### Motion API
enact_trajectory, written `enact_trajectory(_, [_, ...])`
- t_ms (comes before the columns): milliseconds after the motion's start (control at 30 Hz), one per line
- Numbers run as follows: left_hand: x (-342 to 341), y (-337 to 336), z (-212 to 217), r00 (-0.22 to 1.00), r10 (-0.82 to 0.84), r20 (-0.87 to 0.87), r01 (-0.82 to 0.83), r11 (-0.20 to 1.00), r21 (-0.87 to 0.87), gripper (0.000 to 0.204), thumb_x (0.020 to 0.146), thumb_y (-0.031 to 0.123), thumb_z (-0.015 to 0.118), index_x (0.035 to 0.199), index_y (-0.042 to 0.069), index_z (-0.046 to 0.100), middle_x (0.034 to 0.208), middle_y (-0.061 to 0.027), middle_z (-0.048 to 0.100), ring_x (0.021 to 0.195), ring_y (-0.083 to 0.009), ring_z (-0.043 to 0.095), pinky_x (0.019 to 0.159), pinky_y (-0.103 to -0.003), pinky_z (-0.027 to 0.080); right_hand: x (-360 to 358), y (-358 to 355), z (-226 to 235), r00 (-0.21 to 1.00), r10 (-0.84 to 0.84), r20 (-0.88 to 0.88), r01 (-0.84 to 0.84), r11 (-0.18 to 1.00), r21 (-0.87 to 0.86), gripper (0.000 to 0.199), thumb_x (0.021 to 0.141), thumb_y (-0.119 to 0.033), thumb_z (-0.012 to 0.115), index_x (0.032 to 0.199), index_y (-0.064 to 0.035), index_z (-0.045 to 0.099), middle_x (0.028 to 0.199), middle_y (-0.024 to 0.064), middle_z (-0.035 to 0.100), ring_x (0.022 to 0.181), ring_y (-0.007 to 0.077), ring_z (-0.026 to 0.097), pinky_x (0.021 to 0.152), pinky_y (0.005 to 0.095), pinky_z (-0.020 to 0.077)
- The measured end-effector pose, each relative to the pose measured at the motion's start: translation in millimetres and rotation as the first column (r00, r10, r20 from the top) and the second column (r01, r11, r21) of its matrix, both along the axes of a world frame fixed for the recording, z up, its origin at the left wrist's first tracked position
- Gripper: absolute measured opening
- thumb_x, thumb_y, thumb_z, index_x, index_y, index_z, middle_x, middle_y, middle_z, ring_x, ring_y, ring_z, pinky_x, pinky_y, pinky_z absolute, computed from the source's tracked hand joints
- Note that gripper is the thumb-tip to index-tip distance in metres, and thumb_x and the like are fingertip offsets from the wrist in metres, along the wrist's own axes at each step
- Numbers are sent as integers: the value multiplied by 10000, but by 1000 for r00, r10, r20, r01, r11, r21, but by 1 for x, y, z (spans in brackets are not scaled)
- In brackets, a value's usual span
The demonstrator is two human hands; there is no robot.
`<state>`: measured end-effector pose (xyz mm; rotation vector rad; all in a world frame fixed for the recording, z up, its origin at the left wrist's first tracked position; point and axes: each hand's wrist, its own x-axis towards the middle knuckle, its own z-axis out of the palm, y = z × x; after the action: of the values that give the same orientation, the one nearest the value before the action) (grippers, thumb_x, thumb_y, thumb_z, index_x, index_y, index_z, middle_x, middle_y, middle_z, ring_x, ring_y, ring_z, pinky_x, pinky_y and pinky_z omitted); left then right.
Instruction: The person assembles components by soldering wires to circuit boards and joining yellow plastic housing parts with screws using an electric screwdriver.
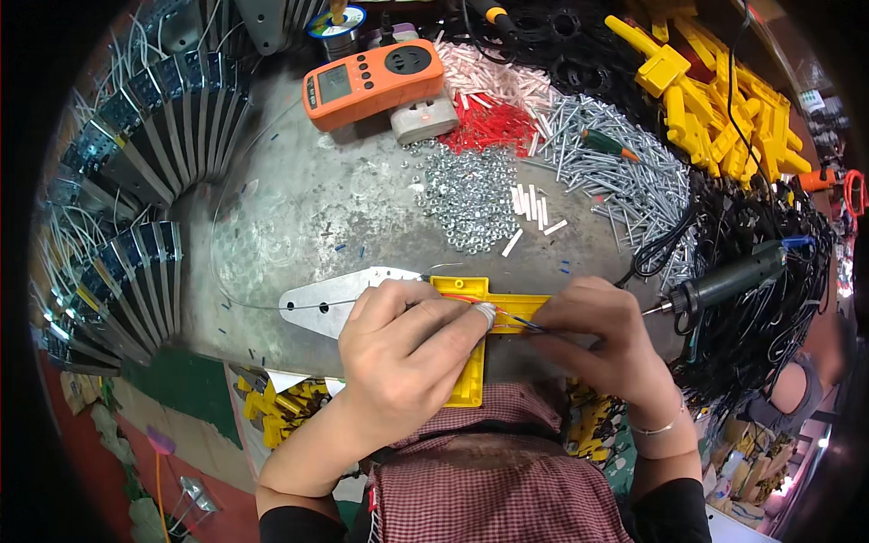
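Note:
A yellow plastic housing [468,387] with a handle-like arm lies at the table's front edge, beneath both hands. Thin red and blue wires [512,316] run over it. My left hand [403,348] is closed, its thumb and fingertips pinching the wires above the housing's middle. To its right, my right hand [602,339] is closed on the wires' other end, by the housing's arm; its fingertips are partly hidden. A pointed grey metal plate [317,306] with holes extends to the left from under my left hand, a thin wire lying across it.
Nuts [471,195], white sleeves [529,208], red pieces [489,127] and long screws [625,172] are heaped beyond my hands. An orange meter [373,83] stands at the back. A power screwdriver [733,281] lies right, metal plates [149,136] left, yellow housings [715,100] back right.

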<state>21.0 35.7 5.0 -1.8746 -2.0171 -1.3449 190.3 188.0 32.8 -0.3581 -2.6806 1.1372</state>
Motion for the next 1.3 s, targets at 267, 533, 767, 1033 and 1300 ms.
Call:
enact_trajectory(267, [-5, -3, -1, 999, -14, -45, 13, 1000, -20, 318, 579, 59, 700, 896, 61, 677, 812, -48, 662, 727, -225, 575, 606, -328, 442, -6, 0, 5, 979, -180, 96, 200, 943, -267, 165, 717, -44, 777, 832, -24, 660, 752, 14, 530, 655, 110, 494, 586, 239, 396])
enact_trajectory(533, [2, -6, -5, 997, -26, 75, 26, 1000, 7, 378, 600, 1, 692, 971, 32, 628, 826, -70, 660, 730, -255, 577, 613, -358, 445, -16, -6, 9, 988, -112, 107, 141, 938, -317, 148, 755, -96, 764, 812, 8, 674, 651, 70, 578, 580, 147, 513, 551, 281, 415])
enact_trajectory(767, [-19, 5, 8, 956, -106, 275, 99, 994, 37, 343, 674, -8, 677, 1011, 18, 619, 919, -133, 658, 793, -297, 607, 733, -355, 490, -5, -3, 10, 962, -213, 172, 269, 847, -458, 106, 771, -54, 722, 780, 14, 641, 715, 27, 565, 601, 83, 493, 545, 254, 387])
enact_trajectory(1033, [-9, 13, -3, 939, -120, 322, 183, 968, -174, 349, 658, 6, 657, 1006, 18, 627, 795, -111, 622, 728, -274, 598, 678, -360, 467, -12, -3, 1, 964, -231, 135, 265, 889, -372, 156, 836, -127, 699, 868, 24, 679, 742, 76, 647, 698, 111, 579, 637, 265, 454])
enact_trajectory(1300, [-18, 18, 11, 932, -214, 292, 286, 931, -228, 265, 655, -21, 630, 918, 10, 626, 783, -114, 610, 722, -288, 586, 691, -365, 468, -13, 1, 2, 980, -130, 148, 169, 938, -301, 197, 762, -153, 754, 891, -24, 678, 703, 112, 648, 605, 227, 623, 574, 321, 476])
